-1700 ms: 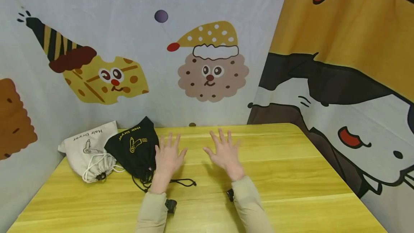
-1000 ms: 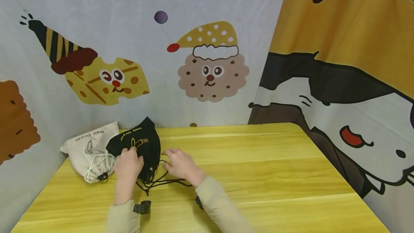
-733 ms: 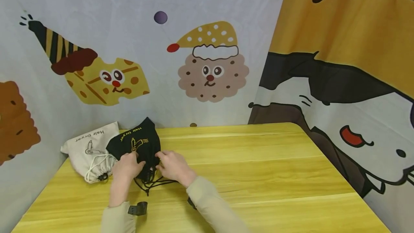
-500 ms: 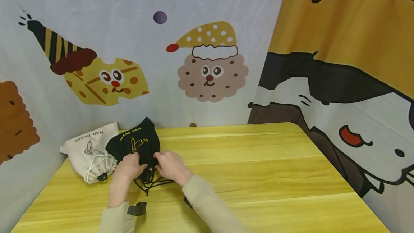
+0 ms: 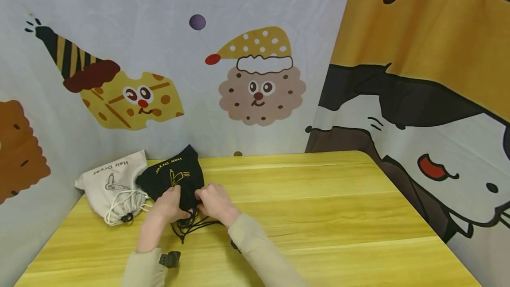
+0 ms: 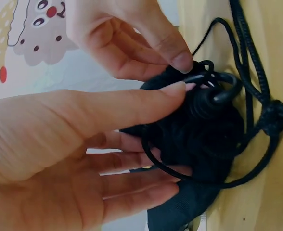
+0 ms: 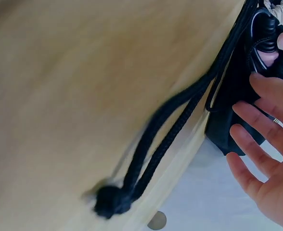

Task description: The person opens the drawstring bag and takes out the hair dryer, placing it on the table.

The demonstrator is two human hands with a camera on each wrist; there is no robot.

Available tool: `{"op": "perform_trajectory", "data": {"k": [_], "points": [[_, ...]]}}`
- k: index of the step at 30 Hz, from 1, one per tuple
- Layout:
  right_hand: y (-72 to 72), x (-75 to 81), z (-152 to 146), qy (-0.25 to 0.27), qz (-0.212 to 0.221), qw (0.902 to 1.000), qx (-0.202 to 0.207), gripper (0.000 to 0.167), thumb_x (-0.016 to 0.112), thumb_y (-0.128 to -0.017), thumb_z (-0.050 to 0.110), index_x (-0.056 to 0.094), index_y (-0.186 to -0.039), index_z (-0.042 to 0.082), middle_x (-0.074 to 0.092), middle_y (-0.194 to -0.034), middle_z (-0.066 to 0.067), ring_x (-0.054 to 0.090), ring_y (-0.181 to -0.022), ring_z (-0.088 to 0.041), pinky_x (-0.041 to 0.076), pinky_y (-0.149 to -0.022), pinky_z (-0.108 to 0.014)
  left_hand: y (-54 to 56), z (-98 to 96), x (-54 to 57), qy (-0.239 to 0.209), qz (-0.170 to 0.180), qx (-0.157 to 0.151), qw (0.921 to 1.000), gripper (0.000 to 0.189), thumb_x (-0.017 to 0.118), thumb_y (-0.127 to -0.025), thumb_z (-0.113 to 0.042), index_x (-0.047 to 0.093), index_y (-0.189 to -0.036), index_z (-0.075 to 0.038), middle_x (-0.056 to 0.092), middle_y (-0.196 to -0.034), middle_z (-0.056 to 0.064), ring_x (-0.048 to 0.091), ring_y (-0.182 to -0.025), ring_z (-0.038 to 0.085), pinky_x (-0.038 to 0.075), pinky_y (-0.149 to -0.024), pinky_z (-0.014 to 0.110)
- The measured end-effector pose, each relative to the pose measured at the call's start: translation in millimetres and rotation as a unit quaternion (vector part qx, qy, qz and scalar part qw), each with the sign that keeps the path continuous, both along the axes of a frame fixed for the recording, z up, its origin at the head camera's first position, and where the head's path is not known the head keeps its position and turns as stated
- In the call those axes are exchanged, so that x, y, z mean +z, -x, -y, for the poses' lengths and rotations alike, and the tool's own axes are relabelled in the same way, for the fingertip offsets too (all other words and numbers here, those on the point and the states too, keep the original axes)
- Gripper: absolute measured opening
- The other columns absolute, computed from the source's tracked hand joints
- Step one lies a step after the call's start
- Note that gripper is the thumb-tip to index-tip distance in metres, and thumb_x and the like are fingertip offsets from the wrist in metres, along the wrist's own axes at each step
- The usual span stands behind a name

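Head view: the black bag lies on the tabletop, just beside the white bag. The left hand and right hand each pinch cloth near the black bag's gathered mouth between fingers and thumb, where a ribbed cable end shows. An uneven tug could snag the loose drawstring on that cable, or cinch the mouth tighter.

Yellow table bears white bag and black bag.
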State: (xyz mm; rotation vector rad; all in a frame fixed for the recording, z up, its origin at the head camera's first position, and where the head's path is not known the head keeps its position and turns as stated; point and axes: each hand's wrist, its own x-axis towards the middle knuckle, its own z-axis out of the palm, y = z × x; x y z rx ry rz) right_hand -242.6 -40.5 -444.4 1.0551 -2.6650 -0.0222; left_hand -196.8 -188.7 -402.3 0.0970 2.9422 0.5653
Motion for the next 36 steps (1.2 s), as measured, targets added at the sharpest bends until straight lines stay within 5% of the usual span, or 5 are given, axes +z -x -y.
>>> {"op": "perform_trajectory", "data": {"k": [14, 19, 36], "points": [[0.7, 4.3, -31, -0.012, 0.009, 0.9997, -0.019, 0.015, 0.075, -0.079, 0.039, 0.069, -0.078, 0.025, 0.069, -0.077, 0.011, 0.058, -0.074, -0.01, 0.047, -0.066, -0.024, 3.2, -20.1, -9.8, -0.012, -0.08, -0.051, 0.9954, 0.05, 0.084, -0.069, -0.025, 0.05, -0.098, -0.001, 0.06, -0.091, 0.016, 0.06, -0.081, 0.034, 0.05, -0.069, 0.046], [-0.4, 4.9, -46, -0.005, 0.004, 0.9996, -0.027, 0.014, 0.077, -0.076, 0.035, 0.069, -0.076, 0.025, 0.069, -0.075, 0.011, 0.057, -0.073, -0.01, 0.047, -0.065, -0.023, 4.4, -32.9, -12.3, -0.024, -0.104, -0.069, 0.9919, 0.049, 0.085, -0.066, -0.02, 0.051, -0.097, -0.002, 0.059, -0.089, 0.015, 0.06, -0.078, 0.032, 0.05, -0.068, 0.046], [-3.6, 5.9, -97, 0.035, 0.013, 0.9974, -0.061, 0.018, 0.08, -0.071, 0.026, 0.064, -0.066, 0.02, 0.065, -0.067, 0.007, 0.059, -0.072, -0.015, 0.049, -0.064, -0.028, 14.0, -77.9, -19.7, -0.058, -0.106, -0.104, 0.9872, 0.046, 0.083, -0.07, -0.017, 0.055, -0.104, -0.004, 0.061, -0.099, 0.016, 0.062, -0.087, 0.034, 0.052, -0.074, 0.046]]}}
